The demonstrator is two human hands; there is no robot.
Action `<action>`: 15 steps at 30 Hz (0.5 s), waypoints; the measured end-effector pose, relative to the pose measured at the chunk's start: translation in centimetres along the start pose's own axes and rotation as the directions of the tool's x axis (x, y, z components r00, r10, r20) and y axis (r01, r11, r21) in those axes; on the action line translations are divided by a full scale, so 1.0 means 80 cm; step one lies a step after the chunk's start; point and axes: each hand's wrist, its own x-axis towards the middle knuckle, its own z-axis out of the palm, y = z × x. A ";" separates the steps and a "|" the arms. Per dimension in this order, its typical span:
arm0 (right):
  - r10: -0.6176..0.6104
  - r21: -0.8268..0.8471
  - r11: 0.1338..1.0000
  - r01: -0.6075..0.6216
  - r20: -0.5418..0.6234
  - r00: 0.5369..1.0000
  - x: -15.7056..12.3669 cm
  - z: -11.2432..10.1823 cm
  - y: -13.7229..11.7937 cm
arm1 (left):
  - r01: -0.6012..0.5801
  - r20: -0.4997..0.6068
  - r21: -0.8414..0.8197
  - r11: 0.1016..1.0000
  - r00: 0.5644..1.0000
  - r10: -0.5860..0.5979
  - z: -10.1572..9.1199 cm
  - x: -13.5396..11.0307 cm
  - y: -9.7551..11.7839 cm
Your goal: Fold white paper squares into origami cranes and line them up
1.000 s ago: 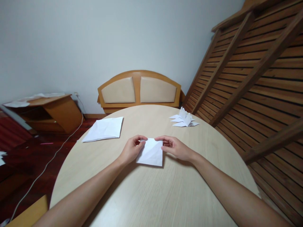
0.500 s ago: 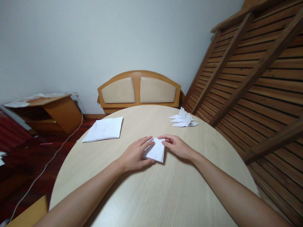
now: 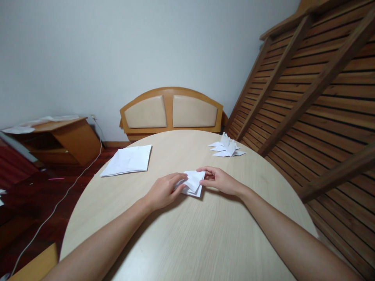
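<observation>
A small folded square of white paper (image 3: 193, 184) lies near the middle of the round table, its upper layer lifted and bent at the near side. My left hand (image 3: 166, 189) grips the paper's left side, thumb in front and fingers over the top. At the right edge, my right hand (image 3: 215, 180) pinches the far right corner between thumb and fingers. Several folded white paper cranes (image 3: 227, 146) stand close together beyond my right hand. Farther left sits a stack of white paper sheets (image 3: 127, 160).
The round pale table (image 3: 187, 242) fills the front. Behind it stands a headboard (image 3: 169, 111) against the wall. A slatted wooden frame (image 3: 293, 101) leans at the right. To the left are a low wooden cabinet (image 3: 73, 140) and a white cable (image 3: 63, 201) on the floor.
My left thumb has moved up from the paper's near edge, and the top layer now lifts and bends away from the layers below. My right hand stays at the right corner.
</observation>
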 end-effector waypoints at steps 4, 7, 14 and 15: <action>0.015 -0.057 0.998 -0.012 0.055 0.998 -0.001 -0.002 -0.001 | 0.078 -0.075 -0.001 0.997 0.994 -0.078 -0.001 0.001 0.000; -0.053 -0.222 0.974 0.052 0.000 0.999 0.000 -0.003 0.001 | 0.071 -0.105 -0.005 0.997 0.992 -0.071 -0.002 0.002 0.001; -0.184 -0.341 0.929 0.140 -0.099 0.978 0.002 -0.002 -0.002 | -0.026 -0.152 0.025 0.999 0.988 0.029 -0.005 -0.001 0.006; -0.173 -0.317 0.939 0.136 -0.094 0.980 0.001 -0.001 -0.004 | -0.026 -0.157 0.036 0.999 0.987 0.031 -0.004 -0.001 0.006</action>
